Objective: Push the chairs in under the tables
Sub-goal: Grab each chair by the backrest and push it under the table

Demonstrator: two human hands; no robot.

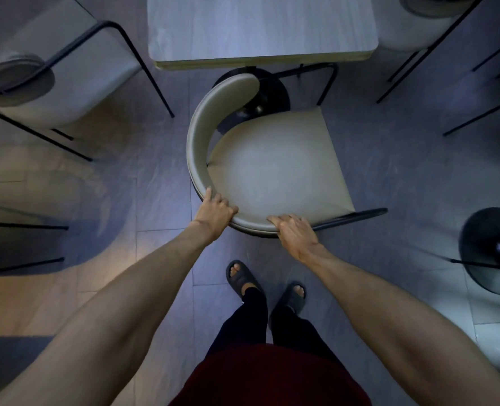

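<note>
A beige padded chair (275, 165) with a curved backrest and thin black legs stands below me, turned at an angle, its seat out in front of the grey wood-grain table (257, 27). The table's black round base (269, 95) shows between seat and tabletop. My left hand (215, 210) grips the near curve of the backrest. My right hand (294, 232) grips the same rim further right, fingers curled over the top edge.
Another beige chair (64, 80) stands at the left by a neighbouring table, a third (424, 22) at the top right. A black pedestal base (495, 250) sits at the right. Black chair legs (23, 244) show at the left edge. My sandalled feet (243, 276) are on grey floor tiles.
</note>
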